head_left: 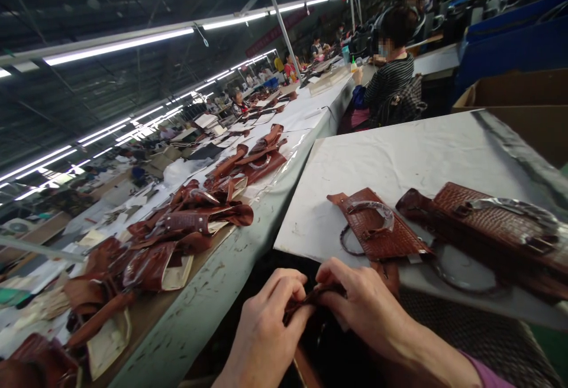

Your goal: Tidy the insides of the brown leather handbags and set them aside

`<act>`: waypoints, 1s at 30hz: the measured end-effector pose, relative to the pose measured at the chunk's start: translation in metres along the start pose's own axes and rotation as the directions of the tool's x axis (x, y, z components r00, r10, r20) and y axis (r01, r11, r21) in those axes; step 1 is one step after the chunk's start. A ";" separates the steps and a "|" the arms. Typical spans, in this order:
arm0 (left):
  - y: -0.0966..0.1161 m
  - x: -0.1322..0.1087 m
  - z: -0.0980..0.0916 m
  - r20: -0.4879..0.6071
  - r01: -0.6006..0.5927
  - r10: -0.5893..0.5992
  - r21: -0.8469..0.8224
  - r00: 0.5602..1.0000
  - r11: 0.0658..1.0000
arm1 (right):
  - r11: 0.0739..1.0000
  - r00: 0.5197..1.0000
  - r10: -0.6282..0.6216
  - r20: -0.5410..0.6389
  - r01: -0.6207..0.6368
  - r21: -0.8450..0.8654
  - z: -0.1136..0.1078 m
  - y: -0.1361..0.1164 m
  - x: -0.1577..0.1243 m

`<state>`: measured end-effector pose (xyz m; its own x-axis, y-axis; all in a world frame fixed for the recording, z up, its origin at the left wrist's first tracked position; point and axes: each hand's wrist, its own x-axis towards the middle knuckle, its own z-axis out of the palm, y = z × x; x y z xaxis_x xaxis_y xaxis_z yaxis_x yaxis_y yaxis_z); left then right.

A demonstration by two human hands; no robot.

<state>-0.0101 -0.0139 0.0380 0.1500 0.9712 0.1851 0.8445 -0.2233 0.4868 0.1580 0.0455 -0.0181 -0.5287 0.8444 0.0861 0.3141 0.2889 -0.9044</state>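
Note:
My left hand [276, 317] and my right hand [355, 302] are close together at the bottom middle, fingers curled and pinching. Between them is a brown leather strap [305, 300], mostly covered by the fingers; a brown strip hangs below my left hand. What the strap belongs to is lost in the dark lap area. Just beyond my right hand, a brown crocodile-textured handbag piece [386, 234] with a plastic-wrapped handle lies on the white table [319, 199]. Further right lies a second, larger brown bag [488, 228], also with a wrapped handle.
A long workbench [222, 281] runs along the left, bearing several brown bags [186, 222] with pale linings. A seated person in a striped top [390, 83] works farther up it. At right stand a cardboard box [519, 89] and a blue bin [510, 45].

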 end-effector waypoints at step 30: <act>0.004 0.010 0.005 0.003 -0.018 0.018 -0.071 1.000 0.997 | 0.997 0.996 -0.079 -0.027 0.079 -0.012 -0.004 0.010 -0.001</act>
<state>-0.0022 -0.0051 0.0374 0.1672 0.9672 0.1910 0.8033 -0.2459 0.5425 0.1650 0.0489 -0.0252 -0.5304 0.8307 0.1690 0.2804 0.3600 -0.8898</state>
